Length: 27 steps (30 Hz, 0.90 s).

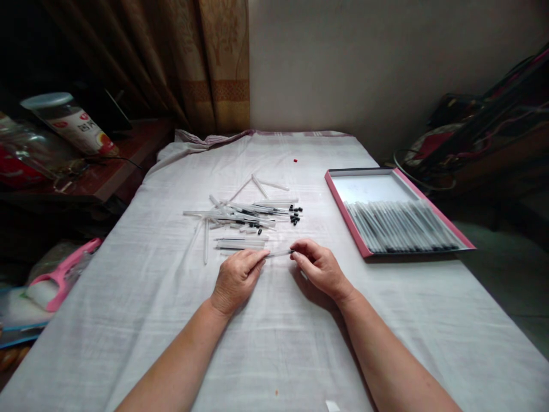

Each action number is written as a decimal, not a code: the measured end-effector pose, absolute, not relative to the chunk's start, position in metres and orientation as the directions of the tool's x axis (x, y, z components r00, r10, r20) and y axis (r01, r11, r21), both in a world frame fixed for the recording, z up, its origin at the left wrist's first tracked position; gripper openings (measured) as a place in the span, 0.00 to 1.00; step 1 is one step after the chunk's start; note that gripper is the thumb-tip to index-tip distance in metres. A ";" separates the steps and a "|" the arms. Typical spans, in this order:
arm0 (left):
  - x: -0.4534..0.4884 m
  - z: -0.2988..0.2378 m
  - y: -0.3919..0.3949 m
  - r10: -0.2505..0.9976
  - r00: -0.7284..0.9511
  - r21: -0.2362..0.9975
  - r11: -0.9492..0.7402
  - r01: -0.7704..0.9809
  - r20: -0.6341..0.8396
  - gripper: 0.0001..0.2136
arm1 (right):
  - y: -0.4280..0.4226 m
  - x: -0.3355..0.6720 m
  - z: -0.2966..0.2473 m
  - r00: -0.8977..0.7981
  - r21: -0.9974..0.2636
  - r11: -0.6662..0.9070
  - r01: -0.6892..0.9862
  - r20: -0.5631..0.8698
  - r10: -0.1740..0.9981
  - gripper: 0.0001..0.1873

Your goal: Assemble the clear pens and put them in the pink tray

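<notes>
Between my two hands lies a slim clear pen (278, 253), level and just above or on the cloth. My left hand (240, 277) is closed on its left part, fingers pressed together. At its dark right end, the thumb and fingers of my right hand (319, 268) pinch a small black piece, mostly hidden. Beyond my left hand, a few pen barrels (240, 244) lie side by side. Farther back is a loose pile of clear barrels and dark refills (244, 214). Several small black plugs (295, 218) sit at the pile's right edge.
A pink-edged box lid (358, 232) at the right holds a row of clear pens (398, 226). A tiny red piece (295, 161) rests on the white cloth (274, 343) at the back. Left of the bed-like surface are a jar (71, 123) and a pink-handled item (64, 274).
</notes>
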<state>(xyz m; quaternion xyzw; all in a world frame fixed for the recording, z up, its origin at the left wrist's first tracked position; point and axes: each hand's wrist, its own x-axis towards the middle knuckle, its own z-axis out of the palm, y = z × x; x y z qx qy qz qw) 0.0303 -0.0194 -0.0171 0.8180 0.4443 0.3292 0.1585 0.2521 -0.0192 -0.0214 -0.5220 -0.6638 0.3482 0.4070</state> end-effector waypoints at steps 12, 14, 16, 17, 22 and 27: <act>0.030 -0.017 -0.020 0.839 0.385 0.566 -0.544 0.619 0.385 0.12 | -0.020 0.250 -0.017 -0.143 -0.860 0.231 0.456 0.186 0.972 0.10; 0.030 -0.017 -0.020 0.839 0.385 0.566 -0.544 0.620 0.385 0.12 | -0.020 0.251 -0.019 -0.142 -0.876 0.227 0.425 0.184 0.973 0.09; 0.030 -0.017 -0.020 0.840 0.386 0.565 -0.542 0.622 0.382 0.12 | -0.020 0.251 -0.018 -0.145 -0.880 0.228 0.417 0.183 0.972 0.07; 0.030 -0.017 -0.020 0.840 0.386 0.564 -0.542 0.622 0.381 0.12 | -0.020 0.251 -0.018 -0.149 -0.878 0.227 0.421 0.180 0.972 0.07; 0.031 -0.017 -0.020 0.834 0.392 0.555 -0.551 0.623 0.388 0.12 | -0.019 0.248 -0.014 -0.154 -0.846 0.222 0.484 0.167 0.974 0.13; 0.030 -0.018 -0.019 0.830 0.391 0.551 -0.556 0.622 0.396 0.12 | -0.020 0.249 -0.017 -0.155 -0.824 0.275 0.495 0.228 0.961 0.10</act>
